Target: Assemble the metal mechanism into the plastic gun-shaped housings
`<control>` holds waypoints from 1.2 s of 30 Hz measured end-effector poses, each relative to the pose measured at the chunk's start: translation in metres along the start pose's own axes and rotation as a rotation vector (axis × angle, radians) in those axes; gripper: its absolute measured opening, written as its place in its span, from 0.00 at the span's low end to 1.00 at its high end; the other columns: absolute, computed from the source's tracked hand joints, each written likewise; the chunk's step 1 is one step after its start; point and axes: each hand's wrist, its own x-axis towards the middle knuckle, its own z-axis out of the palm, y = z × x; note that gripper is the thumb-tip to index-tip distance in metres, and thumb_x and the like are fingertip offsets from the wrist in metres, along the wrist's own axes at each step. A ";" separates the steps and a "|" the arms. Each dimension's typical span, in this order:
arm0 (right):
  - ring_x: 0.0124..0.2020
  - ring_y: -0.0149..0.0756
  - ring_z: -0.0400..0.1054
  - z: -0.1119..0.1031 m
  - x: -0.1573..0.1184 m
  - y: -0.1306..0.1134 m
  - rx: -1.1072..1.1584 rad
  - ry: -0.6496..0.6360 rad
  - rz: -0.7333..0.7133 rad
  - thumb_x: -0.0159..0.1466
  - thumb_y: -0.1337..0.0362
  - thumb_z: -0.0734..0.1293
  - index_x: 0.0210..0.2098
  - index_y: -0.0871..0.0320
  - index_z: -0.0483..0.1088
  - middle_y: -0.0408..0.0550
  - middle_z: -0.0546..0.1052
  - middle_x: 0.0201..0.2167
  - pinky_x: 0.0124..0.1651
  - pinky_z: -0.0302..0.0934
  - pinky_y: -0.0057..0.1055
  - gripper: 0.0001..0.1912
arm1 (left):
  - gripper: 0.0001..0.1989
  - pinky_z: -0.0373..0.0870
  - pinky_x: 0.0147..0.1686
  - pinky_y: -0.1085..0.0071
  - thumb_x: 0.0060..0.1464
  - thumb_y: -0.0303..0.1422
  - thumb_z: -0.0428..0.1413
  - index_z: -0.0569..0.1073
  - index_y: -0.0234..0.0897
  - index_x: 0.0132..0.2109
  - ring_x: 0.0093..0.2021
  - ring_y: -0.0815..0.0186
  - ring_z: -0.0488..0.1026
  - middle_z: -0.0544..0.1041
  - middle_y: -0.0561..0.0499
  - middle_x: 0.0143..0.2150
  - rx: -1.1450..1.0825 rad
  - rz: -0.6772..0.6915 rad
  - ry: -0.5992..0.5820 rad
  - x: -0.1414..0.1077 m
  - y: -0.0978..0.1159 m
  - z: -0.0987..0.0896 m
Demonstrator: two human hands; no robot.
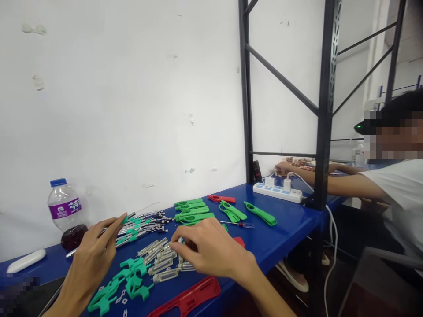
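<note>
My left hand [95,251] pinches a thin metal tube with a teal piece [124,219] near its fingertips, above a pile of similar metal rods [142,226]. My right hand [211,248] has its thumb and index finger brought together over clear plastic parts [165,262]; whatever lies between them is too small to make out. Teal plastic pieces [132,275] are spread between my hands, with small white bits beside them. A red shell half [191,297] lies at the near edge. Several green casings [193,211] rest beyond my right hand.
A bottle [66,211] stands at the left, near a white oblong object [26,261]. A red casing [221,199], a screwdriver [243,225] and a power strip [277,192] are on the blue table [291,224]. Past a black rack post [322,132], another person [396,189] reaches over the table.
</note>
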 end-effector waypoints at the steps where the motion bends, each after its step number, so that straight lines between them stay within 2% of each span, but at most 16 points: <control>1: 0.23 0.28 0.63 -0.003 -0.001 -0.002 0.018 0.014 -0.020 0.76 0.60 0.66 0.40 0.53 0.78 0.35 0.73 0.22 0.31 0.49 0.30 0.10 | 0.18 0.77 0.43 0.57 0.72 0.38 0.47 0.75 0.47 0.61 0.42 0.54 0.79 0.79 0.46 0.44 -0.001 -0.002 0.010 0.000 0.001 -0.001; 4: 0.22 0.27 0.62 -0.013 -0.005 -0.006 0.111 0.070 -0.053 0.77 0.57 0.66 0.37 0.54 0.77 0.34 0.73 0.22 0.31 0.49 0.29 0.14 | 0.17 0.77 0.45 0.56 0.72 0.37 0.48 0.75 0.43 0.60 0.43 0.54 0.79 0.79 0.45 0.45 -0.006 -0.018 0.040 0.004 0.005 -0.003; 6: 0.23 0.26 0.63 -0.013 -0.009 -0.007 0.158 0.063 -0.061 0.77 0.56 0.66 0.36 0.54 0.77 0.34 0.73 0.23 0.31 0.51 0.28 0.15 | 0.16 0.77 0.49 0.55 0.72 0.38 0.48 0.75 0.41 0.59 0.46 0.53 0.80 0.80 0.44 0.47 -0.006 -0.035 0.041 0.006 0.010 -0.007; 9: 0.27 0.28 0.68 0.004 -0.025 -0.001 0.166 0.021 -0.112 0.75 0.48 0.68 0.35 0.53 0.76 0.35 0.74 0.25 0.32 0.52 0.29 0.18 | 0.16 0.78 0.49 0.57 0.72 0.40 0.47 0.75 0.42 0.58 0.47 0.54 0.81 0.82 0.46 0.49 0.005 -0.073 0.021 0.004 0.025 -0.016; 10: 0.30 0.30 0.70 0.012 -0.034 0.003 0.165 0.021 -0.134 0.72 0.43 0.70 0.36 0.53 0.75 0.36 0.75 0.28 0.34 0.54 0.29 0.20 | 0.16 0.79 0.46 0.58 0.73 0.41 0.47 0.75 0.43 0.58 0.46 0.55 0.82 0.83 0.47 0.48 0.009 -0.090 0.010 0.001 0.032 -0.021; 11: 0.37 0.33 0.73 0.020 -0.044 0.007 0.180 0.013 -0.141 0.71 0.40 0.71 0.39 0.52 0.76 0.38 0.77 0.33 0.41 0.58 0.29 0.21 | 0.16 0.80 0.43 0.61 0.73 0.42 0.48 0.75 0.44 0.58 0.44 0.56 0.83 0.83 0.48 0.47 0.013 -0.102 -0.004 -0.003 0.041 -0.026; 12: 0.41 0.35 0.73 0.028 -0.054 0.012 0.214 0.035 -0.162 0.70 0.39 0.72 0.41 0.51 0.76 0.40 0.78 0.38 0.45 0.60 0.30 0.21 | 0.16 0.80 0.42 0.62 0.72 0.42 0.48 0.74 0.45 0.59 0.43 0.57 0.83 0.84 0.49 0.47 0.003 -0.124 -0.019 -0.009 0.052 -0.033; 14: 0.49 0.40 0.73 0.038 -0.075 0.021 0.288 0.035 -0.091 0.68 0.42 0.75 0.43 0.51 0.76 0.44 0.78 0.47 0.57 0.61 0.34 0.19 | 0.19 0.80 0.45 0.62 0.72 0.42 0.49 0.71 0.45 0.65 0.46 0.58 0.83 0.83 0.48 0.51 -0.055 -0.163 -0.070 -0.021 0.075 -0.049; 15: 0.52 0.42 0.72 0.041 -0.084 0.026 0.307 0.030 -0.031 0.69 0.45 0.74 0.44 0.50 0.76 0.46 0.77 0.50 0.58 0.63 0.35 0.17 | 0.20 0.80 0.47 0.63 0.72 0.40 0.50 0.69 0.46 0.67 0.49 0.59 0.82 0.83 0.48 0.54 -0.096 -0.169 -0.125 -0.027 0.087 -0.057; 17: 0.53 0.44 0.72 0.046 -0.097 0.035 0.296 0.032 0.041 0.73 0.49 0.71 0.47 0.49 0.76 0.47 0.76 0.50 0.59 0.66 0.37 0.12 | 0.19 0.80 0.49 0.65 0.72 0.34 0.50 0.70 0.50 0.65 0.50 0.62 0.82 0.83 0.50 0.52 -0.189 -0.190 -0.180 -0.038 0.107 -0.072; 20: 0.54 0.46 0.74 0.055 -0.104 0.044 0.191 -0.002 0.035 0.73 0.50 0.70 0.52 0.46 0.75 0.49 0.76 0.53 0.57 0.71 0.38 0.12 | 0.20 0.80 0.51 0.65 0.70 0.30 0.51 0.71 0.52 0.64 0.51 0.62 0.82 0.82 0.49 0.52 -0.211 -0.281 -0.289 -0.047 0.124 -0.087; 24: 0.48 0.47 0.78 0.068 -0.105 0.049 0.041 0.039 -0.098 0.75 0.49 0.67 0.53 0.46 0.76 0.49 0.80 0.49 0.49 0.76 0.37 0.13 | 0.19 0.80 0.53 0.65 0.70 0.30 0.51 0.72 0.51 0.63 0.52 0.63 0.81 0.82 0.50 0.52 -0.201 -0.363 -0.371 -0.053 0.130 -0.098; 28: 0.45 0.46 0.79 0.073 -0.106 0.049 -0.020 0.105 -0.177 0.78 0.51 0.63 0.52 0.47 0.76 0.46 0.82 0.46 0.47 0.76 0.38 0.13 | 0.17 0.81 0.52 0.67 0.70 0.30 0.51 0.72 0.50 0.61 0.52 0.64 0.81 0.82 0.50 0.52 -0.257 -0.396 -0.379 -0.058 0.132 -0.103; 33: 0.45 0.46 0.79 0.072 -0.104 0.046 -0.036 0.128 -0.182 0.78 0.54 0.63 0.51 0.49 0.77 0.46 0.83 0.45 0.48 0.76 0.38 0.13 | 0.17 0.81 0.54 0.66 0.71 0.31 0.51 0.72 0.48 0.63 0.54 0.63 0.81 0.82 0.48 0.53 -0.297 -0.412 -0.341 -0.065 0.134 -0.107; 36: 0.45 0.45 0.79 0.071 -0.104 0.044 -0.029 0.112 -0.171 0.78 0.55 0.62 0.50 0.49 0.77 0.46 0.82 0.44 0.48 0.75 0.39 0.12 | 0.19 0.80 0.57 0.66 0.70 0.31 0.51 0.72 0.52 0.64 0.53 0.63 0.82 0.84 0.51 0.54 -0.323 -0.363 -0.357 -0.070 0.134 -0.106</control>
